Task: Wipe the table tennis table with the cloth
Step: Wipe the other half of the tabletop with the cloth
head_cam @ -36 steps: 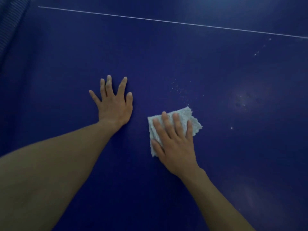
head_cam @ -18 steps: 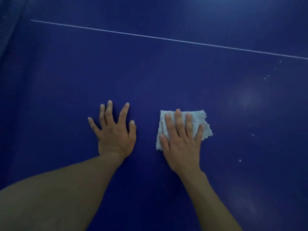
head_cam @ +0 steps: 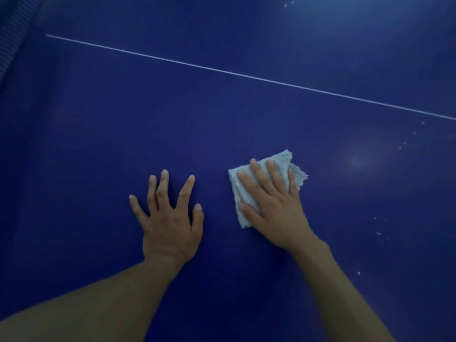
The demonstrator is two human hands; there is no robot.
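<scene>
Right hand (head_cam: 274, 208) pressing the folded pale grey-blue cloth (head_cam: 281, 160) flat, fingers straight, gripping nothing.

Since half a second ago the fingers have swung to point far-left, and the cloth under them has turned: one corner now points far-right, and its long axis runs near-left to far-right. It lies on the dark blue table tennis table (head_cam: 98, 144), just right of the left hand (head_cam: 170, 225), which stays flat with fingers spread. The thin white line (head_cam: 246, 76) lies beyond; white specks (head_cam: 378, 233) lie to the right.

The left hand (head_cam: 170, 225) and right hand (head_cam: 276, 213) are bare, as are the 2 forearms (head_cam: 118, 299).
</scene>
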